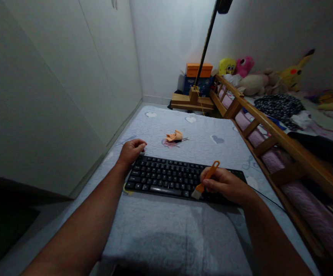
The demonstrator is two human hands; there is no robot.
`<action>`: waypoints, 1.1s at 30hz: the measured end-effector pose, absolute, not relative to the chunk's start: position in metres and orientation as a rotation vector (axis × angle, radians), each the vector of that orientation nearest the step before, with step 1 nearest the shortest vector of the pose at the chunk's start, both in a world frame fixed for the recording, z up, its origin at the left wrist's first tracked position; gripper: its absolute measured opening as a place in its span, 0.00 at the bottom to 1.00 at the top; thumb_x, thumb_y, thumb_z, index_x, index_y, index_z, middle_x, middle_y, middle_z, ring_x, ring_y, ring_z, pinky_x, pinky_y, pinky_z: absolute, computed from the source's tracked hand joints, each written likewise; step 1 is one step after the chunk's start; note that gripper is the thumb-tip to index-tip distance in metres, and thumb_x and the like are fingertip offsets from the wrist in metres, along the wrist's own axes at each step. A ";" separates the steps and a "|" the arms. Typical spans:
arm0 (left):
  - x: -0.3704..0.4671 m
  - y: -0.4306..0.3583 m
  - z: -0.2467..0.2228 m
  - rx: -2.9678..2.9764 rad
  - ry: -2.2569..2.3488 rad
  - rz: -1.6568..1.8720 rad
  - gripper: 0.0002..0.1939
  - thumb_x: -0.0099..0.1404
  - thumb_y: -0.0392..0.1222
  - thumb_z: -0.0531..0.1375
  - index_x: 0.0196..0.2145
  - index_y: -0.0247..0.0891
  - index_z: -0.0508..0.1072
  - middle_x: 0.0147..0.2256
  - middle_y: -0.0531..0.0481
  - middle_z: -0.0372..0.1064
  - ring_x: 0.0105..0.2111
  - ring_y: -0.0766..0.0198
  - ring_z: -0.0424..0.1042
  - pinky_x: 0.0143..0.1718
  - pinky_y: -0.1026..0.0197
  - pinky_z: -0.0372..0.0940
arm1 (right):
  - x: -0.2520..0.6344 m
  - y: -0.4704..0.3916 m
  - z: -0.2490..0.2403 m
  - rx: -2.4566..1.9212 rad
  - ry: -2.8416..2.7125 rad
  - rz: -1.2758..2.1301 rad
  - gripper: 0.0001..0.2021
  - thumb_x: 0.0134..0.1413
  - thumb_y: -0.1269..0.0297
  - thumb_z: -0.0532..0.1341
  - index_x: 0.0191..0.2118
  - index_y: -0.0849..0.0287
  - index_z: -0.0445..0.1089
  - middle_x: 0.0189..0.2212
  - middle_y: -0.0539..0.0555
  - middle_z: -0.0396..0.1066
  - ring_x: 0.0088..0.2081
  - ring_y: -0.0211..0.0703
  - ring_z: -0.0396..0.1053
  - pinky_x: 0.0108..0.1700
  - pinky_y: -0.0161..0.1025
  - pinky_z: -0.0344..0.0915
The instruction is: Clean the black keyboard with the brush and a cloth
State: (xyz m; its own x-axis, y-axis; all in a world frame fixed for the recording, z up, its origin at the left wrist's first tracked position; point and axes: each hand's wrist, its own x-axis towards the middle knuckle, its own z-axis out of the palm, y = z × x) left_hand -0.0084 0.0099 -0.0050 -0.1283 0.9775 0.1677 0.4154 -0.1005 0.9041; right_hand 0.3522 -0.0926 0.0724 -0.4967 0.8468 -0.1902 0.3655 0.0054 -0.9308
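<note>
A black keyboard (pixel 166 174) lies flat on the pale blue bedding. My right hand (pixel 226 182) is closed around an orange-handled brush (pixel 209 175), whose pale bristles point down onto the keys right of the space bar. That hand covers part of the keyboard's right end. By the far left corner of the keyboard, my left hand (pixel 130 152) is closed with curled fingers; whether anything is in them is hidden. Beyond the keyboard lies a crumpled peach-orange cloth (pixel 174 135), with thin metal-looking sticks (pixel 185 138) beside it.
A cable (pixel 266 197) runs from the keyboard's right side toward the wooden bed rail (pixel 258 119). White cabinet doors (pixel 68 76) stand on the left. A wooden stand (pixel 192 100) with a tilted pole, boxes (pixel 199 70) and plush toys (pixel 243 66) are at the back.
</note>
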 end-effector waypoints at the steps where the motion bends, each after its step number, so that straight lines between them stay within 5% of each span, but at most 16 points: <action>1: -0.008 0.010 -0.006 1.554 1.578 1.209 0.14 0.54 0.50 0.61 0.30 0.36 0.77 0.23 0.51 0.72 0.25 0.61 0.72 0.33 0.58 0.68 | 0.349 -0.091 0.071 -1.228 -1.892 1.549 0.10 0.59 0.57 0.62 0.36 0.58 0.71 0.27 0.49 0.69 0.27 0.37 0.66 0.30 0.34 0.64; 14: -0.007 0.014 -0.011 1.575 1.605 1.126 0.15 0.54 0.51 0.60 0.31 0.36 0.77 0.25 0.50 0.74 0.26 0.60 0.73 0.32 0.58 0.67 | 0.351 -0.075 0.045 -1.368 -1.751 1.273 0.11 0.57 0.55 0.62 0.37 0.59 0.73 0.26 0.50 0.71 0.27 0.40 0.68 0.31 0.36 0.65; 28: -0.011 0.014 -0.011 1.537 1.825 1.268 0.14 0.57 0.49 0.58 0.33 0.38 0.78 0.24 0.51 0.73 0.27 0.60 0.72 0.33 0.59 0.66 | 0.352 -0.074 0.036 -1.503 -1.650 0.537 0.10 0.61 0.57 0.57 0.35 0.55 0.72 0.27 0.52 0.73 0.30 0.47 0.71 0.39 0.42 0.65; 33: -0.011 0.015 -0.014 1.462 1.839 1.278 0.13 0.57 0.49 0.58 0.32 0.38 0.77 0.25 0.50 0.74 0.27 0.60 0.72 0.32 0.60 0.65 | 0.349 -0.078 0.034 -1.466 -1.571 0.680 0.10 0.61 0.55 0.58 0.37 0.56 0.72 0.26 0.51 0.73 0.29 0.46 0.71 0.36 0.41 0.65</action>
State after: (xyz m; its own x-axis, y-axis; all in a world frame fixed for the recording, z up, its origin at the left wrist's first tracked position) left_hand -0.0108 0.0151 -0.0140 -0.3273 0.9266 0.1852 0.4965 0.0019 0.8680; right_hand 0.3490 -0.0778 0.0340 0.0587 0.9736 0.2205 0.5052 0.1616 -0.8477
